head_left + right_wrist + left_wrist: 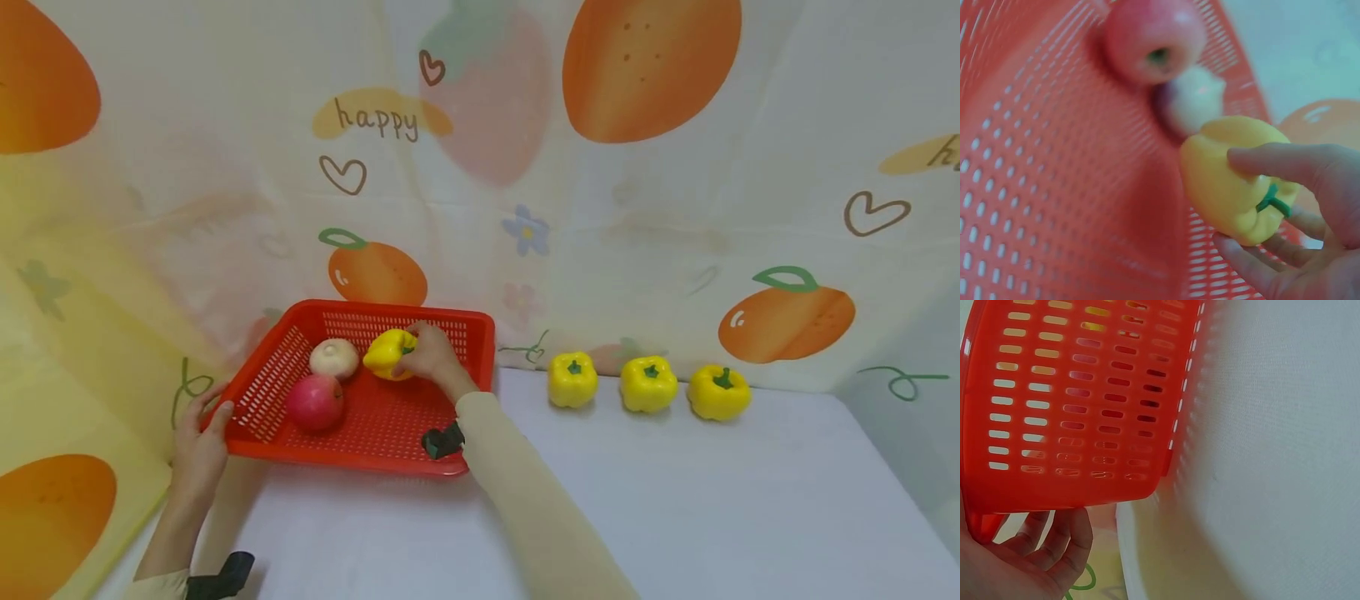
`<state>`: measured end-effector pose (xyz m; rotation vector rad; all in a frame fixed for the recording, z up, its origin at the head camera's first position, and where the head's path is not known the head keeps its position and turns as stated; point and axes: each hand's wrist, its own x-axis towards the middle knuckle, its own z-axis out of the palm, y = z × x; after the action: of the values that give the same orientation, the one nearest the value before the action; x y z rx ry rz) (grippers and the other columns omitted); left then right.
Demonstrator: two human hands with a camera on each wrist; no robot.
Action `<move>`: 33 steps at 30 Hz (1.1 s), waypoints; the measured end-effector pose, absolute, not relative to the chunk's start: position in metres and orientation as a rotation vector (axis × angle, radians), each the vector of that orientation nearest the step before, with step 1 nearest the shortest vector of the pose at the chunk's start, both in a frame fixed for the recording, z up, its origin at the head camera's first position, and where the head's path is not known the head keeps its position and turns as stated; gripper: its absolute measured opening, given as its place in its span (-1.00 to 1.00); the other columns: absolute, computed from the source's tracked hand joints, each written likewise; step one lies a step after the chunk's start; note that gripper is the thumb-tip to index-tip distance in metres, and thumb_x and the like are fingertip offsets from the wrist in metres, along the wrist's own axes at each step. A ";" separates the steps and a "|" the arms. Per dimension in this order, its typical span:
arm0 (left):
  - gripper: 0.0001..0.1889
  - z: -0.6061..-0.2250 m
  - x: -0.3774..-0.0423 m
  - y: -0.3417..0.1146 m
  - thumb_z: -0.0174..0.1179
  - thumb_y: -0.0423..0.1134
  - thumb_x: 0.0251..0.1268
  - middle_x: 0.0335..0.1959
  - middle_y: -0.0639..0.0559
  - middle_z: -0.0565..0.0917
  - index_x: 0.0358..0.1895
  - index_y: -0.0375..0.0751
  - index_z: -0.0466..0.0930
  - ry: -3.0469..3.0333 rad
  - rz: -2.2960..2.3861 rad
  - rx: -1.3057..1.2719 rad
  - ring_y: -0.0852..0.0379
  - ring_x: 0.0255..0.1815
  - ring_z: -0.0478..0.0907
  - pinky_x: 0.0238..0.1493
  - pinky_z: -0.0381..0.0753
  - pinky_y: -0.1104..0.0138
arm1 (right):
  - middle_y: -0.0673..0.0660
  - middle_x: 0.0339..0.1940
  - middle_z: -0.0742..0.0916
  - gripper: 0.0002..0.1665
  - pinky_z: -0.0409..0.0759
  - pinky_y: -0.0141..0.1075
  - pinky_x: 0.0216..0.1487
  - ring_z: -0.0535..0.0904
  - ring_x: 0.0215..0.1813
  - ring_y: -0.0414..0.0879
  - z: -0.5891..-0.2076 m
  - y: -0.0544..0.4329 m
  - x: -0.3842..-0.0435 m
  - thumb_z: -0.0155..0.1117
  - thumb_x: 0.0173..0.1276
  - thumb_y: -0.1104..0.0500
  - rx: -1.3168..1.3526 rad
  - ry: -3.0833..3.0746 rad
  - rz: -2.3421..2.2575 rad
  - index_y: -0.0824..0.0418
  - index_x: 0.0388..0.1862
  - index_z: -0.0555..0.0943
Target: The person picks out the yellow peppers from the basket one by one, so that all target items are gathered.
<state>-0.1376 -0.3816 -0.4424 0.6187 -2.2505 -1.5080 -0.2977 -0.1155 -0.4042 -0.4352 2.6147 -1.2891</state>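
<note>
My right hand (pixel 432 358) holds a yellow bell pepper (pixel 1229 181) inside the red plastic basket (pixel 352 456), thumb on one side and fingers on the other. Its green stem points toward the palm. At the basket's left end, my left hand (pixel 201 433) grips the rim, with the thumb on top and the fingers around the outside, as the left wrist view (pixel 1041 556) also shows. Left of the held pepper lie a red apple (pixel 315 403) and a pale round vegetable (pixel 333 358), side by side in the basket.
Three more yellow bell peppers, a left one (pixel 572 380), a middle one (pixel 648 384) and a right one (pixel 719 392), stand in a row on the white table (pixel 675 500), right of the basket. A fruit-printed cloth (pixel 637 217) hangs directly behind.
</note>
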 end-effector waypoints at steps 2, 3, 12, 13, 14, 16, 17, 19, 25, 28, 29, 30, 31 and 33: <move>-0.49 -0.442 -0.137 -0.382 -0.13 -0.12 0.58 0.18 -0.20 0.37 0.50 -0.14 0.19 -2.234 -1.530 0.625 0.52 -0.27 0.47 -0.32 0.53 0.61 | 0.13 0.12 0.62 -0.23 0.53 -0.25 0.11 0.51 0.02 -0.04 -0.397 -0.112 -0.297 0.58 0.05 0.15 -0.491 2.626 -1.298 0.25 0.26 0.50; -0.49 -0.442 -0.137 -0.382 -0.12 -0.12 0.57 0.15 -0.15 0.39 0.49 -0.12 0.21 -2.219 -1.551 0.632 0.52 -0.27 0.47 -0.32 0.53 0.61 | 0.12 0.12 0.62 -0.24 0.53 -0.27 0.09 0.50 0.02 -0.06 -0.393 -0.111 -0.297 0.58 0.06 0.14 -0.516 2.628 -1.299 0.24 0.25 0.51; -0.50 -0.443 -0.137 -0.386 -0.05 -0.15 0.55 -0.08 0.26 0.43 0.48 -0.10 0.25 -2.094 -1.693 0.610 0.51 -0.30 0.50 -0.35 0.53 0.61 | 0.06 0.15 0.64 -0.25 0.53 -0.27 0.12 0.52 0.09 -0.07 -0.373 -0.097 -0.292 0.59 0.05 0.06 -0.632 2.647 -1.269 0.16 0.24 0.53; -0.50 -0.443 -0.137 -0.385 -0.05 -0.15 0.55 -0.06 0.22 0.44 0.48 -0.10 0.24 -2.100 -1.686 0.612 0.51 -0.29 0.50 -0.35 0.53 0.62 | 0.05 0.14 0.64 -0.25 0.53 -0.27 0.12 0.53 0.08 -0.08 -0.373 -0.096 -0.291 0.60 0.03 0.06 -0.628 2.650 -1.264 0.15 0.23 0.54; -0.50 -0.443 -0.137 -0.385 -0.06 -0.15 0.55 -0.03 0.18 0.44 0.48 -0.11 0.24 -2.119 -1.660 0.617 0.52 -0.29 0.49 -0.34 0.52 0.62 | 0.04 0.13 0.64 -0.25 0.54 -0.28 0.11 0.52 0.07 -0.09 -0.373 -0.094 -0.289 0.61 0.03 0.05 -0.628 2.656 -1.257 0.14 0.22 0.54; -0.49 -0.444 -0.137 -0.384 -0.07 -0.14 0.56 0.02 0.10 0.43 0.49 -0.12 0.22 -2.158 -1.611 0.625 0.53 -0.28 0.48 -0.33 0.51 0.63 | 0.03 0.10 0.65 -0.25 0.54 -0.29 0.06 0.52 0.02 -0.10 -0.373 -0.090 -0.287 0.62 0.01 0.07 -0.638 2.666 -1.252 0.14 0.21 0.55; -0.49 -0.444 -0.138 -0.384 -0.08 -0.14 0.56 0.03 0.09 0.42 0.49 -0.13 0.22 -2.174 -1.587 0.630 0.53 -0.28 0.47 -0.33 0.51 0.63 | 0.02 0.08 0.66 -0.25 0.55 -0.30 0.02 0.52 0.00 -0.11 -0.373 -0.087 -0.286 0.62 0.00 0.07 -0.644 2.671 -1.248 0.13 0.20 0.56; -0.49 -0.444 -0.138 -0.383 -0.08 -0.14 0.56 0.02 0.11 0.42 0.49 -0.14 0.22 -2.181 -1.579 0.621 0.53 -0.28 0.47 -0.33 0.51 0.63 | 0.00 0.04 0.66 -0.25 0.55 -0.32 -0.04 0.52 -0.04 -0.12 -0.372 -0.082 -0.283 0.62 -0.02 0.07 -0.654 2.684 -1.240 0.12 0.19 0.57; -0.51 -0.444 -0.138 -0.381 -0.03 -0.16 0.54 -0.12 0.32 0.43 0.46 -0.12 0.26 -2.101 -1.713 0.560 0.50 -0.29 0.51 -0.34 0.53 0.61 | -0.01 0.07 0.65 -0.26 0.55 -0.31 -0.02 0.52 -0.01 -0.12 -0.363 -0.062 -0.281 0.63 -0.05 0.08 -0.728 2.789 -1.175 0.10 0.18 0.59; -0.52 -0.444 -0.137 -0.382 -0.04 -0.17 0.54 -0.15 0.34 0.44 0.45 -0.15 0.28 -2.092 -1.689 0.559 0.50 -0.30 0.51 -0.35 0.52 0.61 | 0.01 0.12 0.64 -0.23 0.53 -0.27 0.05 0.51 0.05 -0.10 -0.356 -0.052 -0.280 0.62 -0.05 0.08 -0.763 2.798 -1.184 0.12 0.21 0.58; -0.52 -0.443 -0.137 -0.382 -0.04 -0.17 0.54 -0.15 0.34 0.44 0.45 -0.15 0.28 -2.092 -1.677 0.560 0.50 -0.30 0.51 -0.36 0.52 0.61 | 0.02 0.13 0.64 -0.22 0.53 -0.26 0.06 0.51 0.05 -0.10 -0.353 -0.049 -0.279 0.62 -0.04 0.09 -0.767 2.792 -1.196 0.12 0.22 0.58; -0.53 -0.444 -0.137 -0.382 -0.03 -0.18 0.54 -0.16 0.35 0.44 0.44 -0.16 0.29 -2.090 -1.669 0.554 0.50 -0.31 0.51 -0.35 0.52 0.61 | 0.02 0.13 0.64 -0.22 0.53 -0.26 0.08 0.51 0.06 -0.10 -0.351 -0.046 -0.279 0.62 -0.04 0.08 -0.769 2.787 -1.209 0.12 0.22 0.57; -0.53 -0.443 -0.136 -0.383 -0.03 -0.18 0.54 -0.17 0.35 0.45 0.44 -0.17 0.29 -2.081 -1.678 0.548 0.50 -0.31 0.51 -0.35 0.52 0.61 | 0.01 0.12 0.64 -0.23 0.53 -0.26 0.09 0.50 0.06 -0.10 -0.349 -0.044 -0.278 0.62 -0.04 0.09 -0.765 2.780 -1.227 0.13 0.22 0.57; -0.53 -0.443 -0.136 -0.383 -0.03 -0.19 0.54 -0.16 0.35 0.45 0.44 -0.17 0.29 -2.070 -1.693 0.551 0.49 -0.31 0.51 -0.35 0.52 0.61 | 0.01 0.10 0.64 -0.24 0.53 -0.25 0.09 0.50 0.05 -0.10 -0.345 -0.039 -0.276 0.62 -0.05 0.09 -0.758 2.780 -1.252 0.13 0.21 0.58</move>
<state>-0.1364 -0.3831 -0.4429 0.5512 -2.0701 -1.6926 -0.2761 -0.0393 -0.3450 -0.7581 2.7797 -1.2518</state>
